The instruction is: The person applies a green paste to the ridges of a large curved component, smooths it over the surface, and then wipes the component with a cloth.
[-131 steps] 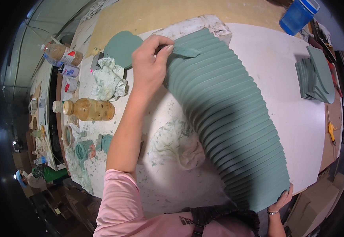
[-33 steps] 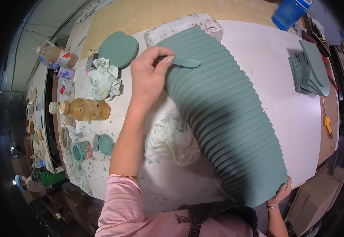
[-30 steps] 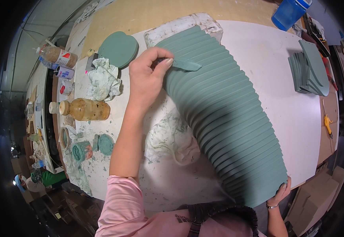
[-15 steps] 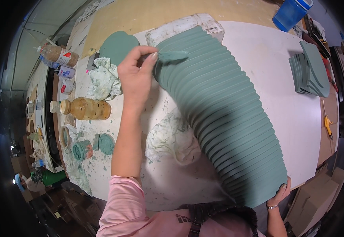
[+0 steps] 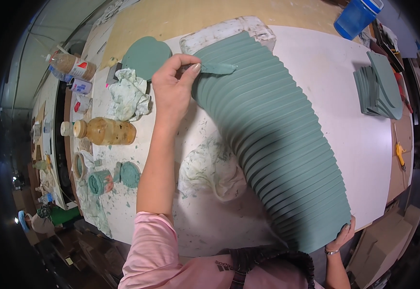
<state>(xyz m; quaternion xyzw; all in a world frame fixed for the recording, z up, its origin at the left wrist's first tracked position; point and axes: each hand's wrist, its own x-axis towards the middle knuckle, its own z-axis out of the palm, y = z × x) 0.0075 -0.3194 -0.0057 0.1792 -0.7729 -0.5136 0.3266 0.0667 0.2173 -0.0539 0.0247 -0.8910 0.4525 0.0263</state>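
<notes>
A long curved green piece [image 5: 277, 130], built of many overlapping ridged layers, slants across the table, its far end resting on a stained white block [image 5: 227, 32]. Between thumb and fingers, my left hand [image 5: 176, 91] pinches a thin flat spatula [image 5: 219, 69] coated in green. The blade lies over the ridges near the far left end of the piece. At the lower right, my right hand [image 5: 343, 237] grips the near end of the piece, with some fingers hidden behind its edge. Below the curve sits a crumpled white cloth [image 5: 212, 171] with green smears.
On the left are an amber bottle [image 5: 108, 131], an open jar of green paste [image 5: 99, 183], a round lid of green paste [image 5: 130, 174] and a crumpled rag [image 5: 129, 96]. Stacked green cut-outs [image 5: 379, 89] and a yellow-handled tool [image 5: 400, 154] lie right. A blue jug [image 5: 357, 19] stands far right.
My left hand and the spatula have slid slightly to the right along the far ridges. My right hand stays at the near end.
</notes>
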